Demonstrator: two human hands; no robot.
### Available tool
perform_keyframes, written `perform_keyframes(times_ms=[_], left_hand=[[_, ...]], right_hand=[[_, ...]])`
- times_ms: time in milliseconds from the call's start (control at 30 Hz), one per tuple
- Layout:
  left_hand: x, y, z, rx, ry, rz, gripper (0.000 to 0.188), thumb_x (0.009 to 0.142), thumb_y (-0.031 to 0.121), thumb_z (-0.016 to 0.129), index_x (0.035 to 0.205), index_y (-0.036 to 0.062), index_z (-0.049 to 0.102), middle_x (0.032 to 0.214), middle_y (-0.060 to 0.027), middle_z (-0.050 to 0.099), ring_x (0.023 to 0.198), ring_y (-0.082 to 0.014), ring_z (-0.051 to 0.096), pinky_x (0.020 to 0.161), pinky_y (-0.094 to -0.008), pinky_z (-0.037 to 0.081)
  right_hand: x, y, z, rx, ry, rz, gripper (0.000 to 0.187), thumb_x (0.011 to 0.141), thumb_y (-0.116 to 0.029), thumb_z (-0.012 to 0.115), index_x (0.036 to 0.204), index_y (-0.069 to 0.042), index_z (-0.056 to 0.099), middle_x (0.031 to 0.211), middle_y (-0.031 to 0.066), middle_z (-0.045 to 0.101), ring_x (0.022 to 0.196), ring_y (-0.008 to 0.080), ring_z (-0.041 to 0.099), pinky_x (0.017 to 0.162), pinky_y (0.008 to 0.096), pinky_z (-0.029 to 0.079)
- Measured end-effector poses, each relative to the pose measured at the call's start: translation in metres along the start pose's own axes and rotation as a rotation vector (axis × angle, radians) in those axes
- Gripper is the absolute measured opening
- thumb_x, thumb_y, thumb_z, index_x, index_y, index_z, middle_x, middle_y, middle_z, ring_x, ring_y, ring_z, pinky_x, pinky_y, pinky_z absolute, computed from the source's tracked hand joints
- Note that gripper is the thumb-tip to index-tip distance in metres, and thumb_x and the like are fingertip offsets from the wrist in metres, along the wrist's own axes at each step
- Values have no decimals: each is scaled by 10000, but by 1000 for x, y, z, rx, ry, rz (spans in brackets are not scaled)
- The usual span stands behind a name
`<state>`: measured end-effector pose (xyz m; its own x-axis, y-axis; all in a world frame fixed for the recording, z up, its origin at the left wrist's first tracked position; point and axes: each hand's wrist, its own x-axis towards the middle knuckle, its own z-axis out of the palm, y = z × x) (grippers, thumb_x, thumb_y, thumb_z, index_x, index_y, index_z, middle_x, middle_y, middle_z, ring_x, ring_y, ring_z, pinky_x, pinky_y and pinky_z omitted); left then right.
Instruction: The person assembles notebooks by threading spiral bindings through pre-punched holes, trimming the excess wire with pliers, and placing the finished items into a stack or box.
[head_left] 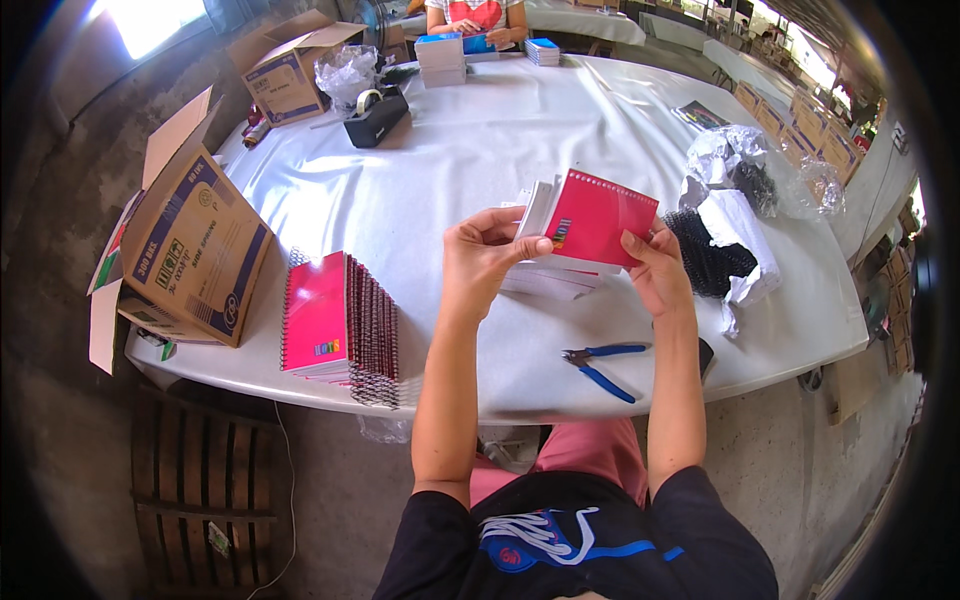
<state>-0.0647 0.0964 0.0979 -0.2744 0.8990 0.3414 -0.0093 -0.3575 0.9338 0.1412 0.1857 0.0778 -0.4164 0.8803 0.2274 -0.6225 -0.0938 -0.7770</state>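
Observation:
Over the middle of the table I hold up a red-covered notebook [603, 215] with a row of punched holes along its upper edge; no wire shows in them. My left hand [482, 252] pinches its left side, thumb on the cover and white pages beside the fingers. At the right edge, my right hand [660, 268] grips it with the thumb on the front. Beneath lies a pile of white sheets [550, 283], partly hidden. Blue-handled pliers [607, 372] rest closer to me, jaws to the left. A stack of red spiral-bound notebooks [318, 308] stands left of my left forearm.
An open carton [195, 250] sits at the table's left edge, another [285, 85] farther back. A black tape dispenser [378, 120] stands near it. On the right are black wire coils [702, 255] and crumpled wrapping [735, 160]. Across the table, a person [478, 18] handles blue-covered booklets.

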Motion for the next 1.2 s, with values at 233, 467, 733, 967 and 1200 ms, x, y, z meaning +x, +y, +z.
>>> perform_keyframes(times_ms=[233, 467, 733, 967, 1200], left_hand=[[1, 9, -7, -496, -179, -261, 363, 873, 220, 654, 1134, -27, 606, 896, -78, 675, 765, -126, 649, 647, -263, 548], [-5, 21, 14, -558, -38, -97, 267, 858, 118, 647, 1089, -2, 588, 930, -64, 647, 742, -115, 633, 602, -240, 538], [-6, 17, 7, -230, 41, -213, 218, 875, 144, 544, 1030, 32, 650, 1008, 7, 509, 821, -97, 551, 663, -235, 472], [-4, 3, -8, -265, -66, -172, 245, 836, 249, 689, 909, 15, 695, 864, 10, 530, 750, -101, 527, 615, -257, 435], [-4, 5, 4, 67, 198, 29, 247, 696, 199, 817, 684, -14, 694, 687, 24, 444, 664, -94, 391, 547, -247, 294]], right_hand=[[10, 3, -19, 95, -7, 161, 251, 800, 21, 668, 1043, -16, 620, 1035, 102, 658, 938, 176, 640, 856, 303, 523], [18, 1, -7, 284, -145, 315, 258, 827, -9, 649, 1078, 6, 590, 1022, 112, 657, 920, 182, 653, 803, 289, 559], [15, 4, -8, 215, -131, 127, 287, 825, 7, 645, 1104, 10, 582, 1025, 113, 656, 910, 174, 656, 795, 290, 563], [19, -8, -7, -4, -76, 150, 305, 790, 23, 678, 1084, -15, 608, 1008, 89, 666, 888, 162, 650, 800, 289, 548], [16, -16, -1, -105, -95, 135, 307, 767, 31, 697, 1061, -19, 623, 996, 87, 669, 905, 162, 649, 831, 301, 535]])
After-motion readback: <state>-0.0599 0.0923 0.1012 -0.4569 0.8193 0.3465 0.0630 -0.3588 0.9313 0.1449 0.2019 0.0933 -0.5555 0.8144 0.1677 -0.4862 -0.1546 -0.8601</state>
